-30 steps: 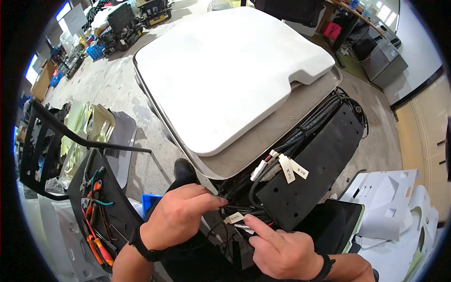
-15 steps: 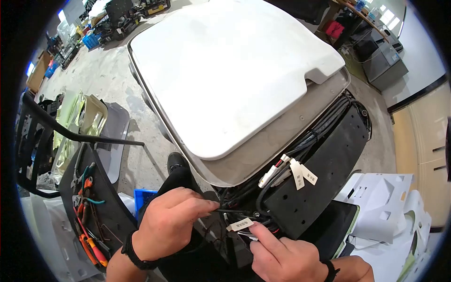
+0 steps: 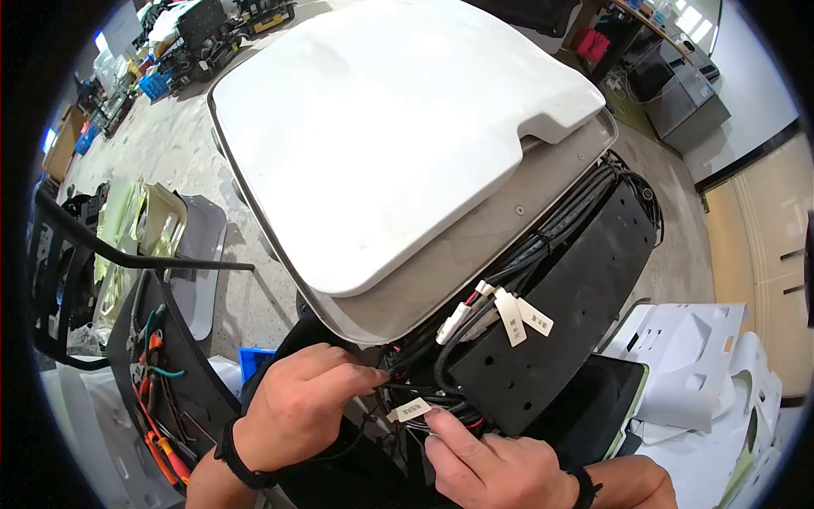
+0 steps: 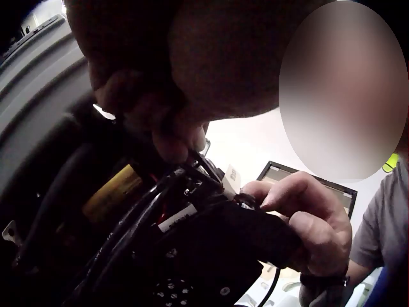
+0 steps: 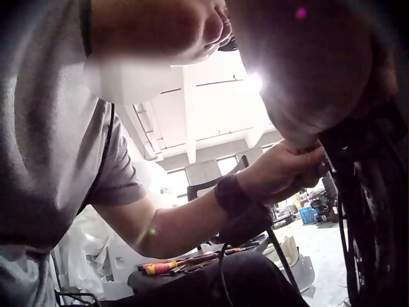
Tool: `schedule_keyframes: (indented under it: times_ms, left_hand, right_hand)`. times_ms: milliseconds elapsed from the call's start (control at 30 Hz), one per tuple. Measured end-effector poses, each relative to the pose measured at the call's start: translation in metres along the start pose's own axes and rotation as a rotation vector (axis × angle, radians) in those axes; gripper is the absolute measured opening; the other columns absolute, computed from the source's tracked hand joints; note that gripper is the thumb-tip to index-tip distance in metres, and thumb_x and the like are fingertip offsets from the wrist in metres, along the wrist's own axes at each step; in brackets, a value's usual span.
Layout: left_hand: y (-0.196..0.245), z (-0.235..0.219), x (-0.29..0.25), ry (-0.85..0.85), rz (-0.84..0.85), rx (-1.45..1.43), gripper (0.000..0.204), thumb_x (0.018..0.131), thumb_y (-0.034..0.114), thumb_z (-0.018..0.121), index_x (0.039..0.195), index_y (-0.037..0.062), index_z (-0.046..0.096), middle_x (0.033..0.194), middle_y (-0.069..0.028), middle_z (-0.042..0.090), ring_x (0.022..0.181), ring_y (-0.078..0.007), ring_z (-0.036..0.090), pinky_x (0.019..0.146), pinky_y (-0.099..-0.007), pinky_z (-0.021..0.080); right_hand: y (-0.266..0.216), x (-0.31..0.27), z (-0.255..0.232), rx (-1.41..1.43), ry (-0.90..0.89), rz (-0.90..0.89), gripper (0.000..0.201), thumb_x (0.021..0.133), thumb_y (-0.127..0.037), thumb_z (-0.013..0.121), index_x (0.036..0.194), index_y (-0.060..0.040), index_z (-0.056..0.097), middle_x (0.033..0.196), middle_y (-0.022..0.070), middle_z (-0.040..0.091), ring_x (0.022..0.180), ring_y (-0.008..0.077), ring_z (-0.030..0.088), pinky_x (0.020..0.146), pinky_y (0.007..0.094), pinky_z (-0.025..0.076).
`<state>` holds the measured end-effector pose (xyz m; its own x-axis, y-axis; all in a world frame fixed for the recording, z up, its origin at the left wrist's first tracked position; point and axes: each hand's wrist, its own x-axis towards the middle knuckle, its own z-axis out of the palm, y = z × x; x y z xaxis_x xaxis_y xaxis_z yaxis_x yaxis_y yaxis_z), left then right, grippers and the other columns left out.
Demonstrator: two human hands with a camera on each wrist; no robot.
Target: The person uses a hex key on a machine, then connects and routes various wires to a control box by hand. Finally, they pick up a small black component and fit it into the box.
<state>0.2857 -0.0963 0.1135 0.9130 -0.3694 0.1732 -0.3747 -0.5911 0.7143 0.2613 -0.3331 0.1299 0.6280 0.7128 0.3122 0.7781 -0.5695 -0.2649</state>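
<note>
My left hand (image 3: 297, 411) pinches a thin black strand (image 4: 206, 171) between thumb and fingers, at the near end of a black cable bundle (image 3: 564, 231). Just to its right, my right hand (image 3: 500, 467) grips a labelled cable, its index fingertip at the edge of the cream label (image 3: 410, 411). Part of that cable is hidden behind the fingers. Beyond the hands, a white connector (image 3: 454, 324) and two more tags (image 3: 510, 317) lie by a black perforated plate (image 3: 555, 310). The left wrist view shows both hands close together over the wiring.
A large white panel (image 3: 390, 144) on a grey-brown base (image 3: 483, 242) stands in front. At left, a black chair (image 3: 191, 373) bears pliers and screwdrivers (image 3: 174, 458). White moulded parts (image 3: 687, 365) lie at right. A blue box (image 3: 254, 363) is beside the leg.
Both hands stay at the labelled cable. The view has shifted a little, and the strand from the left hand stands out less than half a second ago.
</note>
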Motion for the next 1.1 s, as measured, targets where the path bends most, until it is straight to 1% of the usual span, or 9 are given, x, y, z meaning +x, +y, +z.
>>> schedule_keyframes:
  times_ms: [200, 300, 400, 467, 567, 900, 1000, 1100]
  left_hand:
    - [0.0013, -0.002, 0.001, 0.009, -0.014, -0.004, 0.03, 0.069, -0.01, 0.058, 0.095, 0.0024, 0.067, 0.076, -0.0112, 0.06, 0.072, -0.0291, 0.061, 0.061, -0.0361, 0.049]
    - [0.0024, -0.0046, 0.0011, -0.02, -0.049, -0.002, 0.031, 0.068, -0.011, 0.057, 0.094, 0.002, 0.067, 0.077, -0.0116, 0.061, 0.072, -0.0292, 0.062, 0.062, -0.0363, 0.049]
    - [0.0027, -0.0057, 0.0027, -0.026, -0.027, -0.001, 0.031, 0.067, -0.012, 0.056, 0.093, 0.0017, 0.067, 0.077, -0.0115, 0.062, 0.072, -0.0289, 0.062, 0.062, -0.0358, 0.05]
    - [0.0011, -0.006, 0.0022, -0.029, 0.009, 0.01, 0.031, 0.067, -0.012, 0.056, 0.093, 0.0016, 0.067, 0.076, -0.0111, 0.062, 0.071, -0.0285, 0.062, 0.061, -0.0355, 0.049]
    - [0.0007, -0.0056, 0.002, -0.025, 0.032, 0.012, 0.032, 0.066, -0.012, 0.057, 0.093, 0.0015, 0.068, 0.076, -0.0108, 0.062, 0.071, -0.0281, 0.062, 0.061, -0.0353, 0.049]
    - [0.003, -0.0053, 0.0049, -0.015, 0.063, -0.012, 0.03, 0.066, -0.01, 0.058, 0.092, 0.0015, 0.068, 0.074, -0.0111, 0.062, 0.07, -0.0275, 0.062, 0.06, -0.0355, 0.049]
    - [0.0073, -0.0073, 0.0073, -0.033, 0.042, 0.04, 0.029, 0.067, -0.009, 0.058, 0.091, 0.002, 0.068, 0.075, -0.0105, 0.063, 0.07, -0.0271, 0.062, 0.059, -0.0352, 0.049]
    - [0.0082, -0.008, 0.0104, -0.027, 0.07, 0.064, 0.027, 0.068, -0.008, 0.059, 0.091, 0.0027, 0.068, 0.075, -0.0092, 0.063, 0.07, -0.0265, 0.062, 0.06, -0.0349, 0.049]
  right_hand:
    - [0.0002, -0.0012, 0.0027, -0.001, 0.028, 0.007, 0.026, 0.082, -0.016, 0.061, 0.106, -0.0056, 0.061, 0.12, 0.0105, 0.065, 0.05, 0.0122, 0.051, 0.044, 0.0246, 0.04]
    - [0.0003, -0.0018, 0.0035, 0.001, 0.034, 0.004, 0.025, 0.083, -0.016, 0.061, 0.105, -0.006, 0.061, 0.12, 0.0103, 0.065, 0.05, 0.0121, 0.051, 0.044, 0.0244, 0.04]
    - [-0.0003, -0.0019, 0.0037, 0.011, 0.045, 0.018, 0.025, 0.082, -0.017, 0.062, 0.106, -0.0061, 0.061, 0.12, 0.0104, 0.065, 0.05, 0.012, 0.051, 0.043, 0.0241, 0.04]
    - [0.0002, 0.0004, -0.0015, 0.024, 0.0, 0.013, 0.026, 0.082, -0.017, 0.062, 0.106, -0.006, 0.061, 0.121, 0.0107, 0.064, 0.05, 0.012, 0.051, 0.043, 0.024, 0.039]
    - [0.0007, -0.0001, -0.0024, 0.025, -0.008, 0.006, 0.027, 0.082, -0.017, 0.062, 0.106, -0.0054, 0.061, 0.121, 0.0111, 0.064, 0.05, 0.0121, 0.051, 0.043, 0.024, 0.039]
    - [0.0023, -0.0016, 0.0007, 0.026, 0.029, -0.013, 0.024, 0.081, -0.015, 0.061, 0.103, -0.0047, 0.062, 0.12, 0.0128, 0.065, 0.05, 0.0122, 0.051, 0.043, 0.024, 0.039]
    - [0.002, 0.0002, -0.0035, 0.051, -0.006, -0.002, 0.024, 0.081, -0.015, 0.061, 0.102, -0.0049, 0.062, 0.12, 0.0127, 0.064, 0.05, 0.012, 0.052, 0.043, 0.0236, 0.039]
    - [0.0026, -0.0011, -0.0016, 0.043, -0.001, -0.005, 0.024, 0.081, -0.016, 0.06, 0.102, -0.0051, 0.062, 0.12, 0.0125, 0.064, 0.05, 0.0115, 0.052, 0.043, 0.0233, 0.039]
